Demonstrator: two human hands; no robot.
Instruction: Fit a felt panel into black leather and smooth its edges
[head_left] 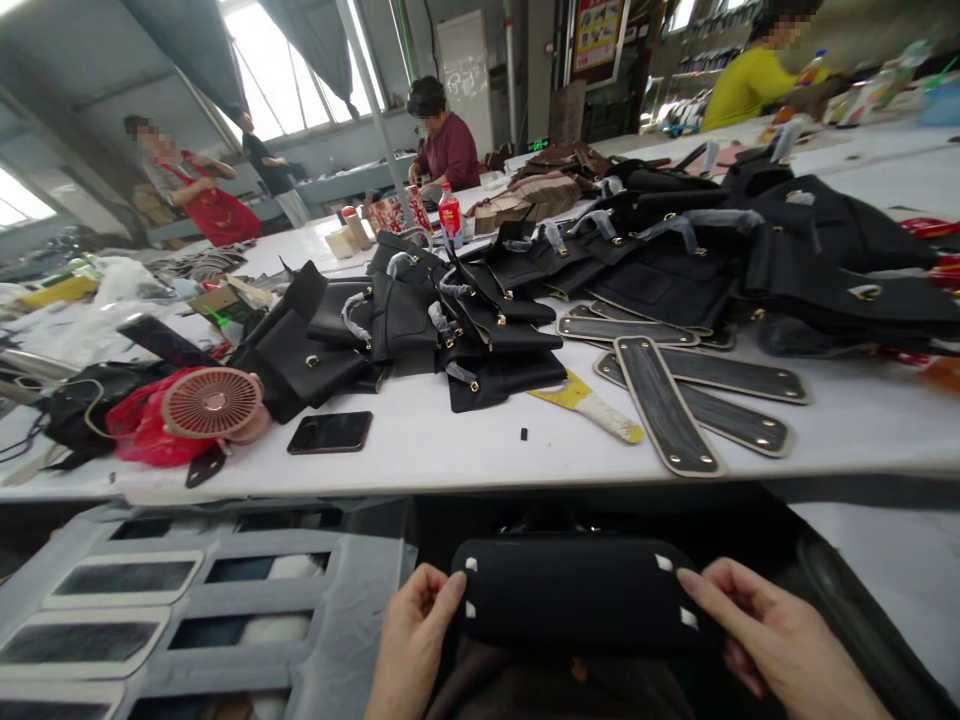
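One white tabletop carries heaps of black leather bag parts, long grey base strips, a pink fan and a phone. Below its near edge, a black oval panel is held flat, left hand fingers pinching one end, right hand fingers gripping the other.

I see a black panel with 4 small white tabs at its corners. The table is white. On it lie black bag parts with gold studs, grey striped strips with pale edges and gold rivets, a black phone, a pink fan on red plastic, and a yellow and cream scraper. A bottle is red. The frame below is grey.
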